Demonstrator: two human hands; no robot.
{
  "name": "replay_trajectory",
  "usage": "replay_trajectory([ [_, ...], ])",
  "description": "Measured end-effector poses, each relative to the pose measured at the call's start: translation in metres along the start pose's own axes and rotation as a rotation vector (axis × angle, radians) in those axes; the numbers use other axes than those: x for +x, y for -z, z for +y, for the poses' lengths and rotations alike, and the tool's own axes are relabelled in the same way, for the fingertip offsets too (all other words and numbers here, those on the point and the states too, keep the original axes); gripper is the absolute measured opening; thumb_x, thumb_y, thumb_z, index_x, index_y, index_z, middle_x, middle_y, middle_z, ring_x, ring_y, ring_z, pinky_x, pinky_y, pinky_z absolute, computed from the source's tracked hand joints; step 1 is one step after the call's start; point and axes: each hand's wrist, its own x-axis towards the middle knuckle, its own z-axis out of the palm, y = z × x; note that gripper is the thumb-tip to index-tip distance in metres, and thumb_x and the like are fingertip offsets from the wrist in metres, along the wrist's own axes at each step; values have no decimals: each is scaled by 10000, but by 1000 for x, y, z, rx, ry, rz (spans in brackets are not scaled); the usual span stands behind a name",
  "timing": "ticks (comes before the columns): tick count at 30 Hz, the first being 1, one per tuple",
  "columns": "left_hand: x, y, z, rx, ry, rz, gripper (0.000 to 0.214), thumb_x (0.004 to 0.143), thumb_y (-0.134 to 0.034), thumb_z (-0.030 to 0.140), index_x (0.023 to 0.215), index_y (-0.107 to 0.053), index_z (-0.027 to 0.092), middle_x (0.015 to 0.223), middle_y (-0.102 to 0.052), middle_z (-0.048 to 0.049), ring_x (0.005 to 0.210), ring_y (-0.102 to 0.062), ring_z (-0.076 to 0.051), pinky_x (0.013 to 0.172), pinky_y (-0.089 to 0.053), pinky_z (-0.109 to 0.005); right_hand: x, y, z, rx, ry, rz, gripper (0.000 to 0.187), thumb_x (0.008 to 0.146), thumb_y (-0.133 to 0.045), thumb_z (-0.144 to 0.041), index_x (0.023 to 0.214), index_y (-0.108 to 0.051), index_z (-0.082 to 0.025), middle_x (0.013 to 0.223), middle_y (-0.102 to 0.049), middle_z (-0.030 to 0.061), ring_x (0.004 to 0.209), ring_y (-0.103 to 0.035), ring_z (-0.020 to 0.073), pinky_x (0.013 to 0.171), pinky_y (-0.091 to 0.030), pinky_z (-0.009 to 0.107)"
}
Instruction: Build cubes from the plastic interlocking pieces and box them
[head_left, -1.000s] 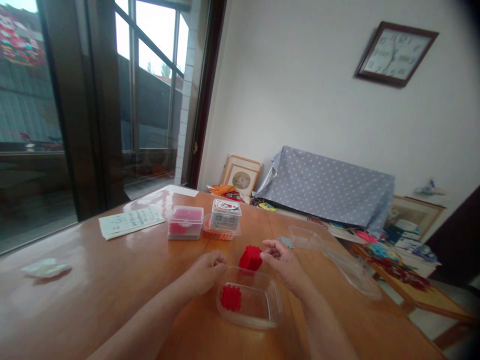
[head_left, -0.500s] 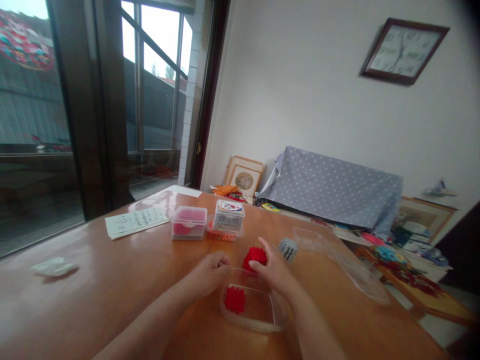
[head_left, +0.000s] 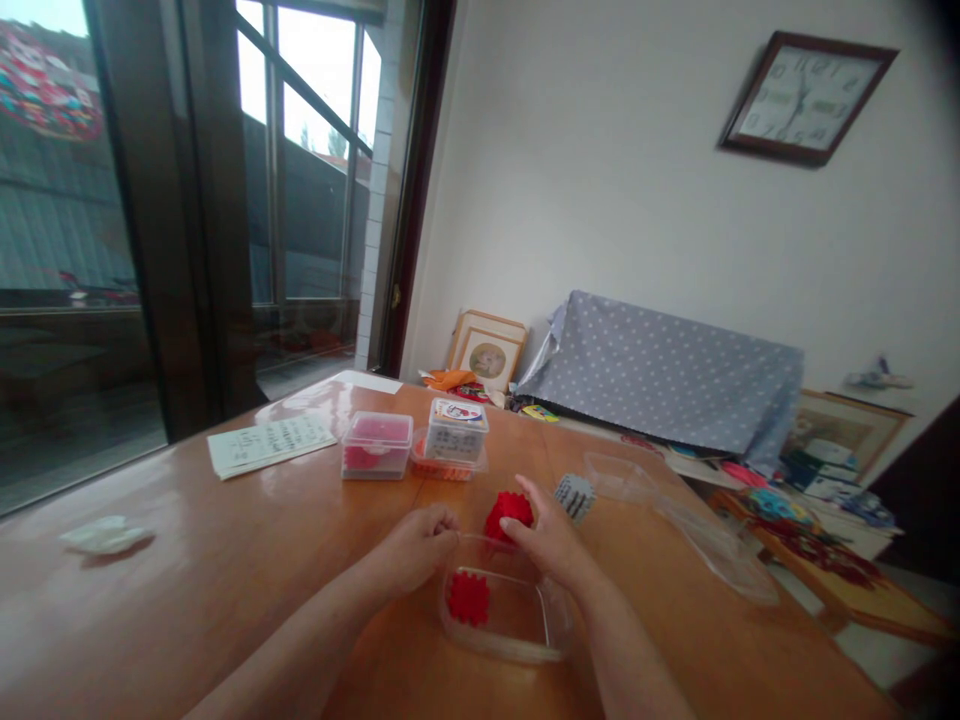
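One gray stack (head_left: 575, 497) flanks the right hand (head_left: 553, 535).

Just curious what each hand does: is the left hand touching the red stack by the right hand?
Apart. The head view shows a strip of brown table between the left hand and the red stack.

The left forearm (head_left: 322, 622) came in toward 7 o'clock and the right forearm (head_left: 616, 620) toward 5 o'clock, both bare from the wrist to the view's lower edge. Each was smooth in outline, broader near that edge and slimmer at the wrist. The left hand (head_left: 417, 548) and right hand (head_left: 553, 538) were bare too, the left with rounded knuckles, the right with a blunt-tipped thumb. Fingernails were too small to tell.
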Motion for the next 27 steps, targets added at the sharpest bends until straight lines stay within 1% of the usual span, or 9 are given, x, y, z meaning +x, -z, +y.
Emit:
replay_trajectory([
  [4, 0, 0, 1, 1, 11, -3, 175, 777, -524, 301, 829, -621, 164, 743, -601, 12, 689, -518, -153, 582, -318, -249, 2, -1, 2, -8, -10, -12, 664, 780, -675, -367, 1408, -505, -236, 1401, -572, 99, 1282, -532, 263, 1102, -381, 439],
  [7, 0, 0, 0, 12, 0, -4, 179, 786, -520, 306, 833, -622, 167, 744, -602, 14, 688, -521, -152, 584, -323, -249, 3, -1, 2, -21, 9, -17, 625, 781, -669, -351, 1378, -536, -219, 1379, -588, 97, 1270, -537, 259, 1104, -379, 428],
  [11, 1, -1, -2, 13, -10, 3, 176, 791, -506, 301, 821, -619, 170, 723, -586, 20, 677, -516, -148, 581, -319, -248, 3, -1, 4, 1, 19, -15, 622, 779, -658, -316, 1378, -534, -205, 1371, -592, 100, 1260, -544, 254, 1098, -388, 419],
  [16, 0, 0, 0, 16, 0, 1, 190, 804, -517, 330, 819, -619, 170, 718, -583, 22, 671, -512, -147, 575, -308, -247, 3, -2, 7, 47, 20, -18, 601, 778, -639, -275, 1368, -540, -220, 1361, -601, 89, 1261, -545, 257, 1100, -385, 431],
  [22, 0, 0, 2, 10, 12, -14, 191, 811, -522, 340, 826, -604, 168, 715, -585, 19, 659, -511, -146, 568, -309, -249, 3, 0, 7, 53, 23, -26, 599, 775, -662, -301, 1361, -548, -248, 1346, -611, 85, 1247, -550, 271, 1091, -394, 456],
  [27, 0, 0, 0, 22, 10, -26, 203, 821, -516, 341, 837, -612, 163, 722, -589, 15, 665, -518, -148, 571, -313, -251, 1, 4, 3, 48, 37, -42, 610, 794, -664, -321, 1384, -528, -256, 1370, -597, 77, 1269, -529, 276, 1102, -374, 465],
])
